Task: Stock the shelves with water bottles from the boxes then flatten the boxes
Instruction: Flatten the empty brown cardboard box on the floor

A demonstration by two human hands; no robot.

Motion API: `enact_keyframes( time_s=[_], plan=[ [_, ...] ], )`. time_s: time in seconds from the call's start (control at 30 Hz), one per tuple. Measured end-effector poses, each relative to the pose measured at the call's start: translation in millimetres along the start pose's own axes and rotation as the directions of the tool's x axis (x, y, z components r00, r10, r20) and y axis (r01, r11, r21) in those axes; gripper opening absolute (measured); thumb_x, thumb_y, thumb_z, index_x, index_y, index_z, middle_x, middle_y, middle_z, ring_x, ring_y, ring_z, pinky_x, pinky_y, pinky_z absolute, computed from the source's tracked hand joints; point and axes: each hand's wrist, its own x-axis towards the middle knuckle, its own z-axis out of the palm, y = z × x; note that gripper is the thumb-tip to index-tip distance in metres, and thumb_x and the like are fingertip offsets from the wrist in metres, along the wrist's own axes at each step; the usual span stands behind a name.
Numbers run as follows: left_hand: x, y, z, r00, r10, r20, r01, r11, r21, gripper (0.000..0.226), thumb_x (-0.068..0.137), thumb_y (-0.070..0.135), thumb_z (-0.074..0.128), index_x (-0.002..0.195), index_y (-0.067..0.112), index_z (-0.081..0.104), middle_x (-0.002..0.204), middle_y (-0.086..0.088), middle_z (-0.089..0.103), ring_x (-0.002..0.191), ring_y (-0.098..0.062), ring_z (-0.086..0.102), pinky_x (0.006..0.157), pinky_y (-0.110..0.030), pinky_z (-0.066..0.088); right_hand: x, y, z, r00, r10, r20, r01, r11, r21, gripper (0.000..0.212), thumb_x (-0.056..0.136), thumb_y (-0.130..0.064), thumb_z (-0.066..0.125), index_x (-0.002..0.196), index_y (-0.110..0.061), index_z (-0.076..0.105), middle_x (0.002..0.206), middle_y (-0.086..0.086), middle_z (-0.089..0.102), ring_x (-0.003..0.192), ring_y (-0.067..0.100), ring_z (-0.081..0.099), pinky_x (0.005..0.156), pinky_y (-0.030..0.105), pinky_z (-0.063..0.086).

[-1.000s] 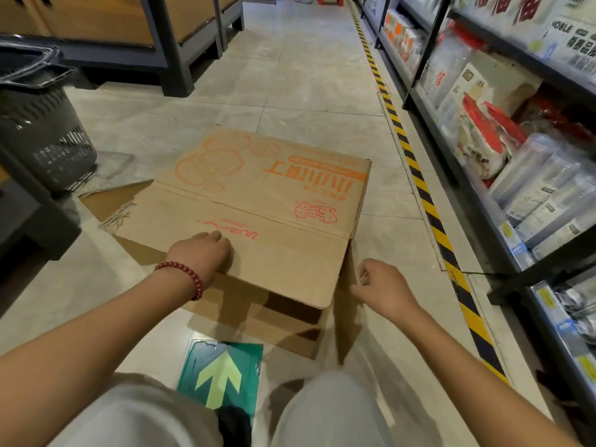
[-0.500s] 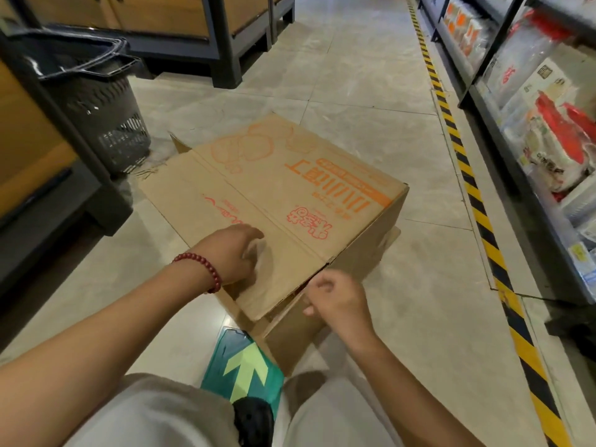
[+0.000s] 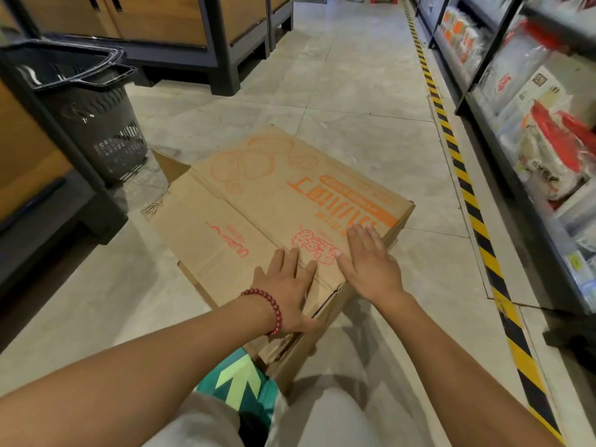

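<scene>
A brown cardboard box (image 3: 258,201) with orange print lies nearly flat on the tiled floor in front of me. My left hand (image 3: 287,285), with a red bead bracelet at the wrist, presses flat on its near corner, fingers spread. My right hand (image 3: 367,262) lies flat beside it on the box's near right part, fingers straight. No water bottles show near the box.
A dark plastic shopping basket (image 3: 96,124) stands at the left by a black-framed wooden unit (image 3: 180,24). Stocked shelves (image 3: 532,130) line the right behind a yellow-black floor stripe (image 3: 464,188). A green arrow sticker (image 3: 238,382) is on the floor by my knees.
The box has gone from half-folded to nearly flat. My right hand let go of the side flap and now lies flat on top; my left hand slid toward the near corner.
</scene>
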Motion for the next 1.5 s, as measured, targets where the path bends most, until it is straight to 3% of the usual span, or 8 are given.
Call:
enact_keyframes(
  time_s=[0.3, 0.6, 0.73, 0.8, 1.0, 1.27, 1.4, 1.5],
  plan=[
    [3, 11, -16, 0.991, 0.126, 0.046, -0.132, 0.977, 0.165, 0.106, 0.077, 0.047, 0.067, 0.15, 0.007, 0.001, 0.155, -0.024, 0.001, 0.145, -0.035, 0.003, 0.115, -0.045, 0.025, -21, 3, 1, 0.997, 0.057, -0.052, -0.059, 0.998, -0.037, 0.063, 0.097, -0.057, 0.022, 0.15, -0.023, 0.02, 0.159, -0.006, 0.015, 0.146, 0.014, 0.005, 0.105, 0.043, 0.035],
    [-4, -4, -21, 0.978, 0.183, 0.103, -0.204, 0.94, 0.272, 0.101, 0.079, 0.041, 0.067, 0.152, 0.015, 0.001, 0.159, -0.012, 0.001, 0.146, -0.025, 0.005, 0.111, -0.042, 0.032, -48, -2, 1, 0.99, 0.114, -0.078, -0.122, 0.988, -0.095, 0.061, 0.097, -0.056, 0.024, 0.148, -0.024, 0.026, 0.156, -0.007, 0.021, 0.144, 0.013, 0.015, 0.101, 0.045, 0.032],
    [-7, -12, -25, 0.975, 0.181, 0.131, -0.211, 0.938, 0.275, 0.088, 0.088, 0.03, 0.061, 0.152, 0.024, 0.002, 0.16, 0.001, 0.0, 0.146, -0.017, 0.005, 0.115, -0.046, 0.021, -62, -7, 8, 0.968, 0.157, -0.193, -0.18, 0.978, -0.105, 0.058, 0.089, -0.053, 0.038, 0.127, -0.014, 0.058, 0.132, 0.002, 0.058, 0.12, 0.02, 0.053, 0.075, 0.043, 0.046],
    [-8, -14, -26, 0.977, 0.175, 0.119, -0.203, 0.933, 0.297, 0.079, 0.092, 0.022, 0.057, 0.151, 0.027, 0.005, 0.16, 0.004, 0.003, 0.146, -0.016, 0.006, 0.115, -0.048, 0.019, -67, -10, 12, 0.953, 0.188, -0.237, -0.211, 0.975, -0.074, 0.062, 0.083, -0.054, 0.033, 0.117, -0.014, 0.066, 0.122, 0.003, 0.065, 0.11, 0.02, 0.06, 0.067, 0.039, 0.045],
    [-4, -29, -22, 0.997, 0.073, 0.029, -0.078, 0.949, 0.306, 0.085, 0.089, 0.002, 0.053, 0.149, 0.037, 0.005, 0.158, 0.015, 0.005, 0.146, -0.013, 0.007, 0.115, -0.051, 0.013, -76, -35, 14, 0.95, 0.248, -0.188, -0.255, 0.967, -0.015, 0.065, 0.082, -0.055, 0.032, 0.116, -0.013, 0.067, 0.121, 0.002, 0.064, 0.106, 0.019, 0.058, 0.068, 0.035, 0.04],
    [-1, -49, -17, 0.997, -0.023, -0.069, 0.048, 0.922, 0.384, 0.09, 0.089, 0.002, 0.051, 0.147, 0.044, -0.003, 0.158, 0.018, 0.005, 0.147, -0.015, 0.003, 0.114, -0.054, 0.005, -87, -60, 13, 0.962, 0.241, -0.127, -0.245, 0.97, -0.013, 0.067, 0.078, -0.055, 0.031, 0.11, -0.012, 0.07, 0.114, 0.006, 0.067, 0.097, 0.021, 0.06, 0.068, 0.037, 0.044],
    [-1, -55, -16, 0.977, -0.169, -0.132, 0.207, 0.9, 0.383, 0.082, 0.092, 0.01, 0.05, 0.149, 0.04, -0.001, 0.159, 0.011, 0.006, 0.147, -0.019, 0.003, 0.114, -0.058, 0.005, -85, -66, 9, 0.99, 0.13, -0.053, -0.13, 0.992, 0.007, 0.064, 0.091, -0.056, 0.031, 0.139, -0.014, 0.041, 0.146, 0.006, 0.038, 0.128, 0.023, 0.035, 0.095, 0.043, 0.033],
    [0, -50, -16, 0.949, -0.293, -0.117, 0.315, 0.879, 0.358, 0.089, 0.088, 0.019, 0.059, 0.15, 0.033, -0.004, 0.16, -0.001, 0.002, 0.146, -0.027, 0.003, 0.113, -0.059, 0.015, -86, -67, -1, 0.999, 0.01, 0.044, -0.012, 0.999, 0.049, 0.066, 0.091, -0.055, 0.04, 0.144, -0.017, 0.03, 0.153, 0.006, 0.023, 0.136, 0.025, 0.019, 0.105, 0.043, 0.025]
  ],
)
